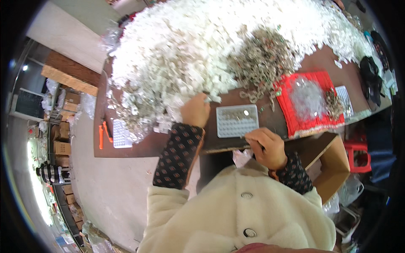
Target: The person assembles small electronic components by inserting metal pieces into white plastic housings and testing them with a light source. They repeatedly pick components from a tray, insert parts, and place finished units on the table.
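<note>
A white tray with rows of small round cells (237,126) lies on the brown table in front of me. Several small pieces sit in its far rows. My left hand (195,110) is left of it, at the near edge of a big heap of small white plastic pieces (177,55). Its fingers are closed at the heap, and what they hold is too small to make out. At the tray's near right corner my right hand (268,147) is closed in a pinch, with something tiny at the fingertips. Beyond the tray lies a tangled pile of metal chain-like pieces (263,59).
To the right, a red cloth (291,116) bears clear plastic bits (307,99) and a small metal pile (333,104). Orange-handled pliers (101,135) and a second celled tray (121,134) lie at the left. A cardboard box (335,158) and red stool (358,157) stand below the right edge.
</note>
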Demonstrator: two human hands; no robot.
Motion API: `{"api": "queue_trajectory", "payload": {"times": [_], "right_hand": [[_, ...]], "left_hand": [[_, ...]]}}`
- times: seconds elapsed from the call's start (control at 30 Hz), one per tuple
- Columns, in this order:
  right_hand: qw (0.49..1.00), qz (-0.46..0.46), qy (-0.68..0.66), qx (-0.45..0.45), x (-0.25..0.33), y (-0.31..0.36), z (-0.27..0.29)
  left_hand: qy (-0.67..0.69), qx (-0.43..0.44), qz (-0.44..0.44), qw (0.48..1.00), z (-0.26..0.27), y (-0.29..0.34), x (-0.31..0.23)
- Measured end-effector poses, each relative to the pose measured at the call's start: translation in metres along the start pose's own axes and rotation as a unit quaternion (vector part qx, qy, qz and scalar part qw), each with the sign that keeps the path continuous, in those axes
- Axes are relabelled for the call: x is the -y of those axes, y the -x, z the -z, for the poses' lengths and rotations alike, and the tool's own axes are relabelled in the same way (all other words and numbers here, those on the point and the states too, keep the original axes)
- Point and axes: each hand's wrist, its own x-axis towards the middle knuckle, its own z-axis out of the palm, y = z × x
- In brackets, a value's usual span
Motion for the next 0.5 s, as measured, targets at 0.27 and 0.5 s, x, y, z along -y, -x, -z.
{"api": "queue_trajectory", "payload": {"times": [0.27, 0.5], "right_hand": [[0.938, -0.183, -0.289, -0.063, 0.009, -0.011, -0.009], [0.886, -0.235, -0.393, -0.073, 0.021, -0.008, -0.027]], "left_hand": [[0.287, -0.092, -0.054, 0.952, 0.068, 0.055, -0.043], [0.300, -0.096, -0.175, 0.933, 0.059, 0.107, -0.071]]}}
